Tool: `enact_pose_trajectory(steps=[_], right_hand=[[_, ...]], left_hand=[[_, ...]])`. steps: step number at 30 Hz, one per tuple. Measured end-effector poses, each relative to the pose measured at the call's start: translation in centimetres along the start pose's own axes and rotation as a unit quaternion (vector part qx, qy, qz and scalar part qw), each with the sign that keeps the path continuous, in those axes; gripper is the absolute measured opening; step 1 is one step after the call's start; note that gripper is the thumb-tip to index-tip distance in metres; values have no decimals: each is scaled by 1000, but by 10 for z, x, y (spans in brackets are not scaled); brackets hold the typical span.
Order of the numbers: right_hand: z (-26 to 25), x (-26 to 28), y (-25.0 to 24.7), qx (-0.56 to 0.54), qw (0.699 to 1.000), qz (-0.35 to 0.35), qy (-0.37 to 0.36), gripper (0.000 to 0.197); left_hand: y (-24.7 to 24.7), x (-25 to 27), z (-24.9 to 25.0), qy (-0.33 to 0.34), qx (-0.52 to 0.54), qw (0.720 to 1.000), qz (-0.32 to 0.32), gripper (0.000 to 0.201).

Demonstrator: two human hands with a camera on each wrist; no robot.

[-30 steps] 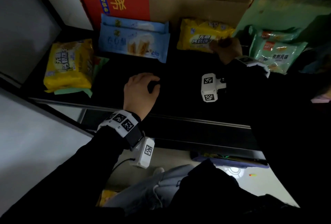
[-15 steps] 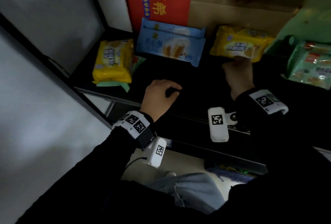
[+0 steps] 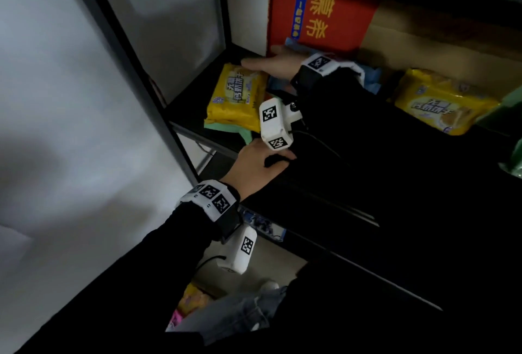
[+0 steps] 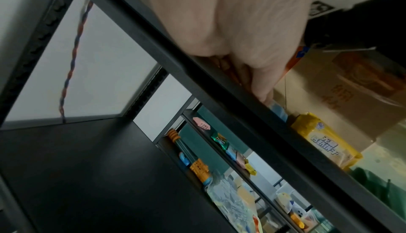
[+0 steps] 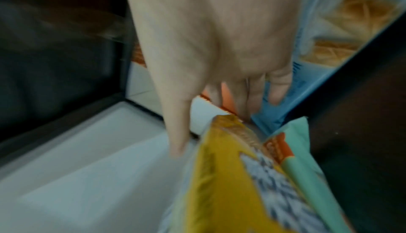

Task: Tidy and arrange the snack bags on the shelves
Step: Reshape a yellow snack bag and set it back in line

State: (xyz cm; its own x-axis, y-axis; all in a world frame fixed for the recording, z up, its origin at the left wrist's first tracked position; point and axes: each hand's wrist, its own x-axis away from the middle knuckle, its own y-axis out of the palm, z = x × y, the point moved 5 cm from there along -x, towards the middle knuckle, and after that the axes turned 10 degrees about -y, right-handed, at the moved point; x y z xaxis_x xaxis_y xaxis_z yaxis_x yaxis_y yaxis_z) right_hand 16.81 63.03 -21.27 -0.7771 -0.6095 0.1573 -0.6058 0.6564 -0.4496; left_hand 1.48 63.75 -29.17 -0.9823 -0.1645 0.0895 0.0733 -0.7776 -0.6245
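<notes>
A yellow snack bag (image 3: 237,96) lies at the left end of the dark shelf (image 3: 381,172), on top of a green bag (image 3: 223,127). My right hand (image 3: 262,62) reaches across to the yellow bag's far end with straight fingers. In the right wrist view the thumb (image 5: 178,141) is beside the yellow bag (image 5: 241,184) and the fingers lie behind it against the blue bag (image 5: 329,37). My left hand (image 3: 268,155) rests on the shelf's front edge and holds nothing. A second yellow bag (image 3: 440,102) lies to the right. The right sleeve hides most of the blue bag (image 3: 370,82).
A red box (image 3: 322,8) and a cardboard box (image 3: 440,48) stand against the back of the shelf. Green bags (image 3: 514,161) show at the right edge. The black shelf post (image 3: 135,71) and a white wall close the left side. Lower shelves (image 4: 219,150) hold more packets.
My right hand has let go of the right yellow bag and crossed left to the far end of the left yellow bag. The left hand has stayed at the shelf's front.
</notes>
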Motion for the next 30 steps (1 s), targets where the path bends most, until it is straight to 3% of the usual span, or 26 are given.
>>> enact_pose_trajectory(steps=[4, 9, 12, 15, 18, 21, 23, 25, 28, 30], right_hand=[[13, -5, 7, -70, 997, -24, 19, 51], [17, 14, -5, -169, 984, 48, 1, 41], [31, 40, -18, -266, 959, 97, 7, 43], [57, 72, -40, -363, 918, 159, 4, 30], [92, 110, -63, -419, 883, 213, 2, 18], [132, 151, -84, -430, 853, 296, 18, 26], [152, 175, -95, -429, 839, 334, 32, 22], [166, 197, -105, -408, 838, 360, 51, 30], [178, 223, -121, -340, 871, 348, 67, 52], [181, 235, -130, -321, 885, 332, 55, 48]], left_hand=[[-1, -2, 0, -2, 17, 1000, -6, 22], [2, -1, 0, 16, 9, 999, 35, 20], [6, 0, 2, 37, -35, 996, 77, 20], [11, -5, 7, 7, 0, 996, 90, 19], [23, -12, 21, -56, 122, 988, 70, 41], [42, -21, 49, -61, 232, 971, 27, 68], [54, -31, 66, -66, 252, 965, 19, 71], [67, -41, 80, -64, 247, 967, 7, 58], [90, -54, 94, -52, 254, 964, -62, 41], [103, -58, 102, -49, 249, 962, -103, 36]])
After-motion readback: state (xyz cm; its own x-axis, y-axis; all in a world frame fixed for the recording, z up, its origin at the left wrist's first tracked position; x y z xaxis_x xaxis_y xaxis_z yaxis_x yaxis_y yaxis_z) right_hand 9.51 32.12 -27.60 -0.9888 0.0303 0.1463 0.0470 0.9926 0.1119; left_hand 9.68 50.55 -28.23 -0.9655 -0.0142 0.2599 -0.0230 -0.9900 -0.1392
